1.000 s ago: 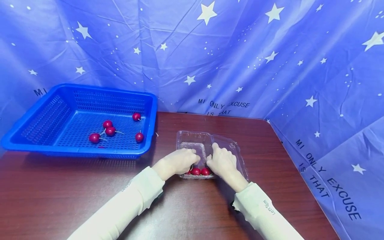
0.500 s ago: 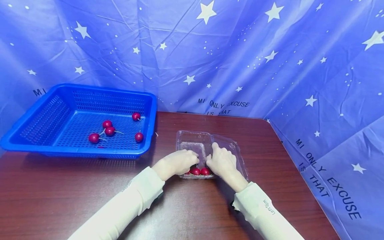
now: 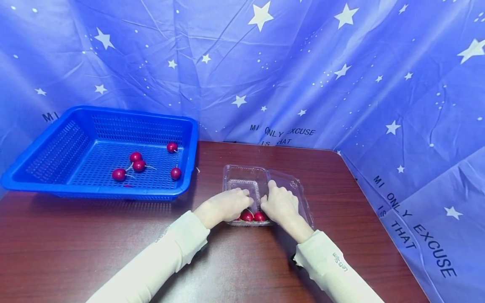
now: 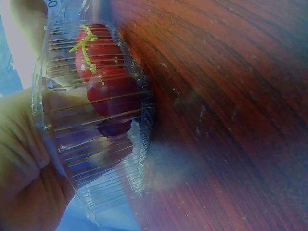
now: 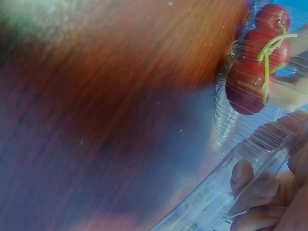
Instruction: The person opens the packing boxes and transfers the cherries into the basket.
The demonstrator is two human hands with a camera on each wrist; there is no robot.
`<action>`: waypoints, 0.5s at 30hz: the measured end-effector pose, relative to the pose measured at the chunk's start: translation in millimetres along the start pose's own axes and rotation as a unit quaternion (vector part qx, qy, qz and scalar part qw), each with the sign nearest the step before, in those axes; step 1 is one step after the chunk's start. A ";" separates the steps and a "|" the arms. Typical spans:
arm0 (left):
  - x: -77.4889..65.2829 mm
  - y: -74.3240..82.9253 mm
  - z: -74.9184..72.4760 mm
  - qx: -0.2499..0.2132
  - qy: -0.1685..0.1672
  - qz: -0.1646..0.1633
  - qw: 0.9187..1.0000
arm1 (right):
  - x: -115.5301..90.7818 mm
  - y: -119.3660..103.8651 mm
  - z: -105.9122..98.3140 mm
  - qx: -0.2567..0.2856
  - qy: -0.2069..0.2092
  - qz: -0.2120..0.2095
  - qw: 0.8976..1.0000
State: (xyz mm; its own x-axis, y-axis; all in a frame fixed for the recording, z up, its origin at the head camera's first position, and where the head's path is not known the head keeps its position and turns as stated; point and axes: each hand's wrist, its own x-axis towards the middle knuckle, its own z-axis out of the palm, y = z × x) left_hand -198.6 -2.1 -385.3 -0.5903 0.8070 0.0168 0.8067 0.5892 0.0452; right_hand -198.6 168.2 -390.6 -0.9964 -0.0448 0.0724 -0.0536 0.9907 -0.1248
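Observation:
A clear plastic clamshell box [image 3: 245, 171] stands on the table with its lid [image 3: 302, 198] folded open to the right. Several red cherries [image 3: 259, 216] with thin stems line its near side. My left hand [image 3: 227, 205] reaches in over the left wall. Through the ribbed plastic in the left wrist view, its fingers [image 4: 72, 101] close around a dark cherry [image 4: 114, 127] beside other cherries [image 4: 113, 91]. My right hand [image 3: 281, 203] grips the box's right edge at the lid side; a fingertip [image 5: 241, 174] shows through the plastic in the right wrist view.
A large blue plastic basket [image 3: 34, 185] stands at the back left, with several cherries [image 3: 119, 174] spread over its floor. The brown wood-grain table [image 3: 242, 261] ends at a blue star-printed curtain [image 3: 227, 63] behind and to the right. A small pale scrap lies beside the basket.
My left hand has shifted slightly within the box, and a stem near its fingertips has moved a little right. The right hand and basket stay as they were.

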 end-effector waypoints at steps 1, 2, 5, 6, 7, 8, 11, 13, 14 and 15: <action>0.0 0.1 0.1 -0.001 -0.003 -0.004 1.000 | -0.1 0.0 0.2 0.001 0.000 0.000 1.000; 0.1 0.3 0.0 -0.001 -0.006 -0.008 1.000 | -0.1 0.0 0.4 0.000 -0.001 0.001 1.000; 0.2 0.4 0.2 -0.011 -0.010 -0.015 1.000 | -0.2 0.0 0.5 0.000 -0.002 0.001 1.000; 0.3 0.2 0.1 -0.018 -0.010 -0.017 1.000 | -0.2 0.1 0.5 0.000 -0.003 0.002 1.000; 0.4 -0.2 -0.1 -0.025 -0.008 -0.018 0.999 | -0.1 0.2 0.4 -0.001 -0.003 0.002 1.000; 0.7 -0.6 -0.3 -0.032 -0.006 -0.019 0.999 | -0.1 0.2 0.1 -0.001 -0.003 0.002 1.000; 1.6 -2.2 -0.2 -0.054 -0.005 -0.021 0.998 | -0.2 0.3 -0.6 0.000 -0.001 0.000 1.000; 2.4 -3.1 0.2 -0.055 -0.005 -0.020 0.998 | -0.2 0.2 -1.0 0.002 0.002 -0.002 1.000; 2.6 -3.1 0.1 -0.050 -0.005 -0.019 0.999 | -0.3 0.3 -1.0 0.003 0.003 -0.003 1.000; 2.7 -2.9 0.2 -0.041 -0.004 -0.016 0.999 | -0.4 0.4 -0.9 0.004 0.003 -0.004 1.000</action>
State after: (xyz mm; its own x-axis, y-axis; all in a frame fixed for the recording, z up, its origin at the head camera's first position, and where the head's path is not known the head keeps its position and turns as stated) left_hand -202.5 -1.7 -385.5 -0.6160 0.7877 0.0050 0.7818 0.6105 0.1270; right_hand -198.1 168.7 -389.8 -0.9955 -0.0519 0.0789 -0.0620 0.9893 -0.1319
